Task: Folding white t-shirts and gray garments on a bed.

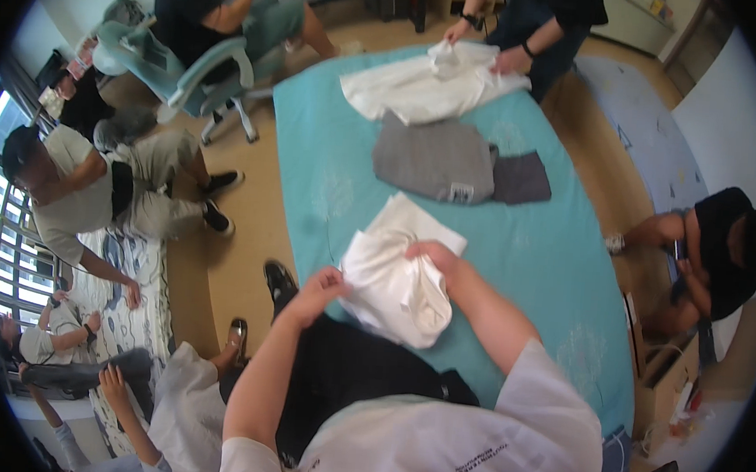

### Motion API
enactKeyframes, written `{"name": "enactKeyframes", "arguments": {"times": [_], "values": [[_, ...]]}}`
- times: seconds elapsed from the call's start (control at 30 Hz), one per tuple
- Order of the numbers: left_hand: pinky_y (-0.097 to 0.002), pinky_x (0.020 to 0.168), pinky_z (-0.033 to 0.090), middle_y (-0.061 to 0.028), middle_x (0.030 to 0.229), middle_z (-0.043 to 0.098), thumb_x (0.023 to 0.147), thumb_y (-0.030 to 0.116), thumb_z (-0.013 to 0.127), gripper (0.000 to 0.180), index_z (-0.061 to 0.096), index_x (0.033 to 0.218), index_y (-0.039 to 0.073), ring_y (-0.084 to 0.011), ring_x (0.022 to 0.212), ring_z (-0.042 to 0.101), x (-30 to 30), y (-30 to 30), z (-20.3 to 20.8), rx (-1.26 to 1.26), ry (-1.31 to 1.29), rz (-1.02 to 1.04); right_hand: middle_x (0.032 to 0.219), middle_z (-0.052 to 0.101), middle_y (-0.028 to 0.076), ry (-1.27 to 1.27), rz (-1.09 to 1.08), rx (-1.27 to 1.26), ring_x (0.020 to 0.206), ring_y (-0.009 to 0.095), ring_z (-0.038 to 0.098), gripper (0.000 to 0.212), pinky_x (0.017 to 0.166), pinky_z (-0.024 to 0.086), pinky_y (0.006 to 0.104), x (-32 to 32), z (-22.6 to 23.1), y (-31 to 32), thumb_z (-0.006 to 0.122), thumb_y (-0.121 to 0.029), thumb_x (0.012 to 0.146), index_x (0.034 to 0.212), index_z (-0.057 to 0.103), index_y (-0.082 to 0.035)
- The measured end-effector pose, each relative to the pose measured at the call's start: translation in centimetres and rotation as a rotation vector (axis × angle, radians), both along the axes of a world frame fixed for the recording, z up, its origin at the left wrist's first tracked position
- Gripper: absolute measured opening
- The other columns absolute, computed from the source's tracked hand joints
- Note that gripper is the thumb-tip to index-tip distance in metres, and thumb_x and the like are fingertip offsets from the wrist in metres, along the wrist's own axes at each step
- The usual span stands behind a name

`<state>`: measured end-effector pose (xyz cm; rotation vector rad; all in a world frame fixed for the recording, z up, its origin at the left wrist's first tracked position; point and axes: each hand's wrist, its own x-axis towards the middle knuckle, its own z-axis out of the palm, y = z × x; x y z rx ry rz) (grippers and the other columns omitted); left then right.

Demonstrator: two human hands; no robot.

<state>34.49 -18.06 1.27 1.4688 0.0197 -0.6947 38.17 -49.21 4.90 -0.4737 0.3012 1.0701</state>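
the right hand (436, 259) is closed on a fold of white cloth (384, 276), its fingers sunk in the fabric near the middle of the frame. the left hand (326, 289) is curled at the cloth's left edge; whether it pinches the edge or only rests beside it, i cannot tell. the cloth lies between the two hands, to the right of the left one and below and left of the right one, its longer axis running from upper centre down toward lower right. it looks soft and smooth, with creases fanning out from the right fingers and a rounded lower end. it rests on a teal cover (551, 274) with faint pale patterning. just above lies a flat, matte grey folded garment (432, 156), a darker grey piece (522, 178) at its right; farther up, a rumpled white garment (388, 92).
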Motion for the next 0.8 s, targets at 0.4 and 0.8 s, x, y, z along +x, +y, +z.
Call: {"name": "enactKeyframes", "arguments": {"times": [0.4,0.8], "values": [[-0.0334,0.093,0.048,-0.0092,0.115,0.068,0.082,0.043,0.08,0.063,0.064,0.126,0.001,-0.0174,0.104,0.062,4.1,-3.1,-3.6,0.242,0.041,-0.276,0.125,0.065,0.025,-0.026,-0.125,-0.174,0.109,0.04,0.067,0.056,0.102,0.052,0.0507,1.8,-3.7,-3.2,0.06,-0.009,0.082,0.136,0.051,0.004],[-0.0354,0.079,0.052,-0.0144,0.096,0.071,0.088,0.043,0.074,0.048,0.068,0.108,0.0,-0.0222,0.091,0.068,1.8,-3.7,-4.8,0.737,-0.504,0.117,0.131,0.062,0.024,-0.037,-0.07,-0.134,0.115,0.038,0.064,0.051,0.105,0.048,0.0508,7.2,-11.4,-3.9,0.058,-0.018,0.094,0.138,0.049,0.004]]}}
